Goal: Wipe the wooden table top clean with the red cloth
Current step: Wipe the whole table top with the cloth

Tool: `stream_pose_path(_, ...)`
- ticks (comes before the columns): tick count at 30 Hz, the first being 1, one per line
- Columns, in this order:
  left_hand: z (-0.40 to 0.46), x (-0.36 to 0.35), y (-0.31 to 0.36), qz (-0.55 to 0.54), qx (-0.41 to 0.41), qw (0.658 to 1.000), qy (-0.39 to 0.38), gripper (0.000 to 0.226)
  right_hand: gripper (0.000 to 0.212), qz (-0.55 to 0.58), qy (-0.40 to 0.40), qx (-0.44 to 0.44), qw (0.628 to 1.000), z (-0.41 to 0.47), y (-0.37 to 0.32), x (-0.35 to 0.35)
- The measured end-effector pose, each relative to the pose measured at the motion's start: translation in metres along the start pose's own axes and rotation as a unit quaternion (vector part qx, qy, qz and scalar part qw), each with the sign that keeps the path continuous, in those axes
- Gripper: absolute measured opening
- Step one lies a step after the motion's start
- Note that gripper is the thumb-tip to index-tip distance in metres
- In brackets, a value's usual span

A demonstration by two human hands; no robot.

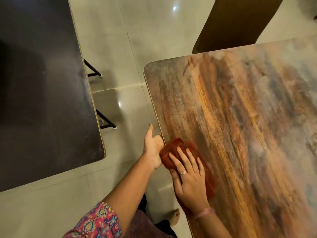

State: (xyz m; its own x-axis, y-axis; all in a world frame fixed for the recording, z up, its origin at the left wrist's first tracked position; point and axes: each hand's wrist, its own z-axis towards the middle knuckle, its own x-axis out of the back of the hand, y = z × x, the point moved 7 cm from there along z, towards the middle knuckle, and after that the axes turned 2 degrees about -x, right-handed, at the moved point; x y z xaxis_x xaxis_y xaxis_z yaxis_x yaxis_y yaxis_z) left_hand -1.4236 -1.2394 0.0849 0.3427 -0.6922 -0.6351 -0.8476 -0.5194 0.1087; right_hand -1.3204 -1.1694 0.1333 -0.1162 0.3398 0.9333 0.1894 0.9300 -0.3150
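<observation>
The wooden table top (240, 121) fills the right side, streaked brown, orange and grey. A folded red cloth (181, 148) lies at its left edge, partly overhanging. My right hand (190, 177) presses flat on the cloth with straight, spread fingers; a ring shows on one finger. My left hand (153, 148) is held palm up just off the table's left edge, beside and slightly under the cloth's overhanging end, fingers relaxed. Part of the cloth is hidden beneath my right hand.
A dark table (42, 91) with black legs stands to the left across a gap of glossy pale floor tiles (120, 48). A brown chair back (236, 23) rises beyond the wooden table's far edge. My bare foot (174, 217) is on the floor below.
</observation>
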Motion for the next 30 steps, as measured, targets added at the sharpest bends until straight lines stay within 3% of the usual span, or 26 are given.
stream_pose_path(6,0.004,0.005,0.007,-0.027,-0.005,0.999,0.031,0.067,0.045,-0.02,0.016,0.029,0.999,0.137,-0.032,0.016)
stream_pose_path(13,0.009,0.002,0.008,0.086,-0.02,0.995,0.046,0.052,0.046,-0.038,-0.016,0.089,0.995,0.33,-0.059,0.04)
stream_pose_path(15,0.012,0.007,0.007,0.096,-0.033,0.994,0.039,0.05,0.048,-0.039,0.009,0.047,0.998,0.357,-0.024,0.058)
stream_pose_path(18,0.015,0.007,0.004,0.111,-0.034,0.992,0.047,0.049,0.052,-0.015,0.044,-0.11,0.993,0.375,0.044,0.082)
stream_pose_path(21,0.019,0.007,0.005,0.094,-0.027,0.994,0.05,0.042,0.054,-0.009,0.075,-0.16,0.984,0.364,0.041,0.08)
stream_pose_path(23,0.018,0.005,0.006,0.083,-0.027,0.994,0.06,0.037,0.054,-0.005,0.082,-0.115,0.99,0.334,0.013,0.065)
stream_pose_path(27,0.017,-0.002,0.015,0.079,-0.055,0.992,0.081,0.036,0.05,-0.034,0.011,0.132,0.991,0.23,-0.029,0.031)
stream_pose_path(29,0.016,-0.004,0.016,0.091,-0.057,0.989,0.098,0.036,0.048,-0.036,-0.012,0.174,0.984,0.226,-0.005,0.041)
stream_pose_path(30,0.015,-0.003,0.017,0.095,-0.059,0.988,0.104,0.036,0.048,-0.041,0.0,0.15,0.988,0.24,0.013,0.051)
